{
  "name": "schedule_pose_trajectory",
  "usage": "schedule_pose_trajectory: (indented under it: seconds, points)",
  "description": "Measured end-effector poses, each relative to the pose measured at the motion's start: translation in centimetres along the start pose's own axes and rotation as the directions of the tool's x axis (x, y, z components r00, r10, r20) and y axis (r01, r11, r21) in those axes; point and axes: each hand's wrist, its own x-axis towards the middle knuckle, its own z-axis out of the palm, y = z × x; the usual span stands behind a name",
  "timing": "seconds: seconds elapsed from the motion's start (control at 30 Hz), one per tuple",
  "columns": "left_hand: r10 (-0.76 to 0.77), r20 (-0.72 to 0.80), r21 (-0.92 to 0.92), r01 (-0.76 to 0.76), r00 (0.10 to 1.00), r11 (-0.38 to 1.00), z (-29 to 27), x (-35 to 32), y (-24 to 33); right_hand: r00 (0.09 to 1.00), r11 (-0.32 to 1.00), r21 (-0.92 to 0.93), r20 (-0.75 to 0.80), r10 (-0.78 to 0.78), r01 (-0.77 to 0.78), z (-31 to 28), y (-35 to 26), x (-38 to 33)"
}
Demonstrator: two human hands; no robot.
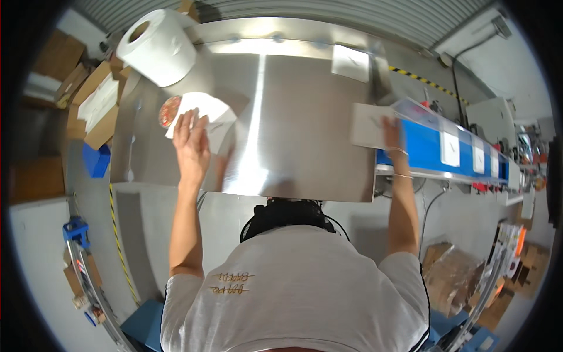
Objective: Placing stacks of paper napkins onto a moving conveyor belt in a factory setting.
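My left hand [191, 136] lies on the left of the metal table, its fingers stretched out over a white sheet [212, 105] that looks like paper or thin cloth. A greyish white flat piece [220, 134] shows beside the fingers, partly covered. Next to the sheet is a round item with a red and orange pattern [169, 111]. At the table's right edge, my right hand [393, 134] is blurred by motion. It grips a white square packet [369, 125] by its right side, where the table meets a blue conveyor belt [422, 146].
A large white roll [161, 50] stands at the table's far left corner. Another white square packet [350, 62] lies at the far right. Several white packets rest along the belt, one nearest me [450, 148]. An opened cardboard box [98, 105] sits beyond the left edge.
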Motion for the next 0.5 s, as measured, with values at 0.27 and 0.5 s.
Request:
schedule_pose_trajectory:
  seconds: [0.27,0.5]
  points:
    - [0.03,-0.025,-0.01,-0.03,0.999,1.0,0.8,0.0,0.5,0.968,0.499,0.864,-0.071,0.242,-0.062,-7.4,-4.5,6.1]
    - [0.069,0.009,-0.037,-0.069,0.998,0.997,1.2,0.7,0.3,0.961,-0.328,0.931,-0.223,-0.163,0.16,-19.8,-19.4,16.5]
